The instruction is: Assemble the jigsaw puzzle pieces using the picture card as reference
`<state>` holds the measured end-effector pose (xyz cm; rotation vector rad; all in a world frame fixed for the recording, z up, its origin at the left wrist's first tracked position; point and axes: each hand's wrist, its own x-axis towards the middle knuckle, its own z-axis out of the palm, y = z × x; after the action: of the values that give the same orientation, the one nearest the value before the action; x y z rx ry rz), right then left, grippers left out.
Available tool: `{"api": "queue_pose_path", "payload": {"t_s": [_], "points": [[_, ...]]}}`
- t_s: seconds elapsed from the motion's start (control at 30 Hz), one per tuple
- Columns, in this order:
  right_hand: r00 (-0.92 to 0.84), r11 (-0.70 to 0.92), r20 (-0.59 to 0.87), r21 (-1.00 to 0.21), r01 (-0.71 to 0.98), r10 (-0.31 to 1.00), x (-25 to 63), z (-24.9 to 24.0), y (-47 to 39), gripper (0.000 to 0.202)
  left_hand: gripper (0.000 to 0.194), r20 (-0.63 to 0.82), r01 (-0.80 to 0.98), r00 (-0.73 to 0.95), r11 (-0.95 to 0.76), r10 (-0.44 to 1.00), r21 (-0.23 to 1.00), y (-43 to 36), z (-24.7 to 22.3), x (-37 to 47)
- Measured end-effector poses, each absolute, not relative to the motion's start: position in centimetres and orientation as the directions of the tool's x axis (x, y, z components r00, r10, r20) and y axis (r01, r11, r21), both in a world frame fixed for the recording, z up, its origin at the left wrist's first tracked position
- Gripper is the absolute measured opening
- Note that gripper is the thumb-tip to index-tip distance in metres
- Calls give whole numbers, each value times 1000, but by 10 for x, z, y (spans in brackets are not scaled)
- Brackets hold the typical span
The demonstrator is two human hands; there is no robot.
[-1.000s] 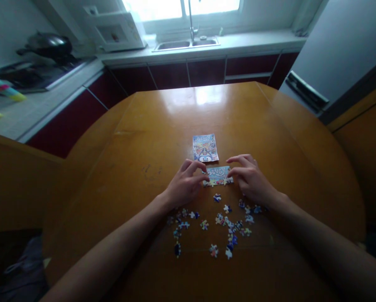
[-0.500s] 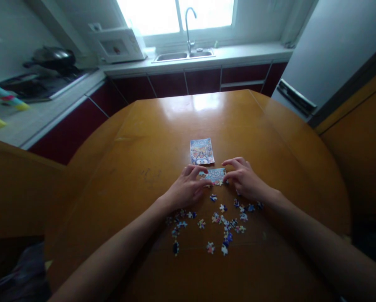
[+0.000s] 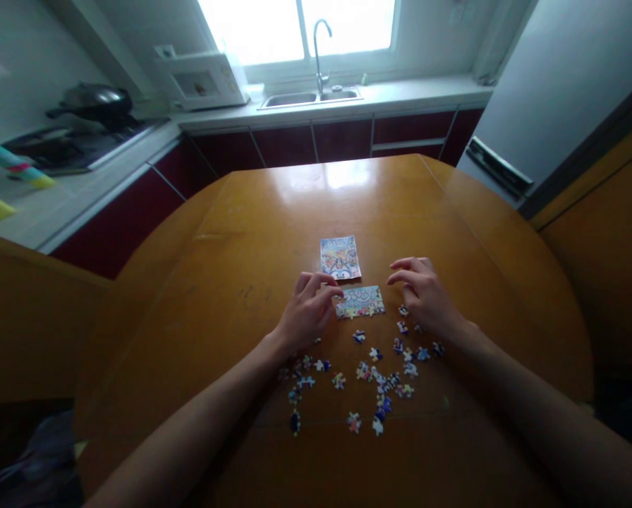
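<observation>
A joined section of jigsaw puzzle (image 3: 360,301) lies flat on the wooden table, its lower edge made of knobbed pieces. At its left edge is my left hand (image 3: 310,303), fingers bent and apart, fingertips close to the upper left corner; whether they touch it I cannot tell. My right hand (image 3: 424,293) hovers to the right of the section, clear of it, with thumb and fingers apart and nothing between them. Just behind the section lies a picture sheet (image 3: 340,257) with a blue cartoon print. Loose puzzle pieces (image 3: 382,381) are scattered nearer to me, some beneath the right hand.
The wooden table (image 3: 231,240) has rounded sides. Beyond it runs a counter with a sink (image 3: 289,99), a tap (image 3: 319,56) and a white microwave (image 3: 204,82). A pot (image 3: 91,102) stands on the stove at the left; a fridge (image 3: 549,85) is at the right.
My right hand has moved right, away from the puzzle section's edge. My left hand has drawn back slightly to the left, so more of the section shows.
</observation>
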<state>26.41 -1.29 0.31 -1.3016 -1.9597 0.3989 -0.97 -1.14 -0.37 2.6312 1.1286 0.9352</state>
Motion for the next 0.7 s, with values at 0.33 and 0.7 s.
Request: {"api": "queue_pose_path", "payload": {"t_s": [0.33, 0.7], "points": [[-391, 476, 271, -505, 720, 880, 259, -5, -16, 32, 24, 487, 668, 482, -665, 729, 334, -6, -8, -17], [-50, 312, 386, -654, 689, 921, 294, 9, 4, 30, 26, 572, 662, 387, -650, 723, 374, -3, -2, -22]]}}
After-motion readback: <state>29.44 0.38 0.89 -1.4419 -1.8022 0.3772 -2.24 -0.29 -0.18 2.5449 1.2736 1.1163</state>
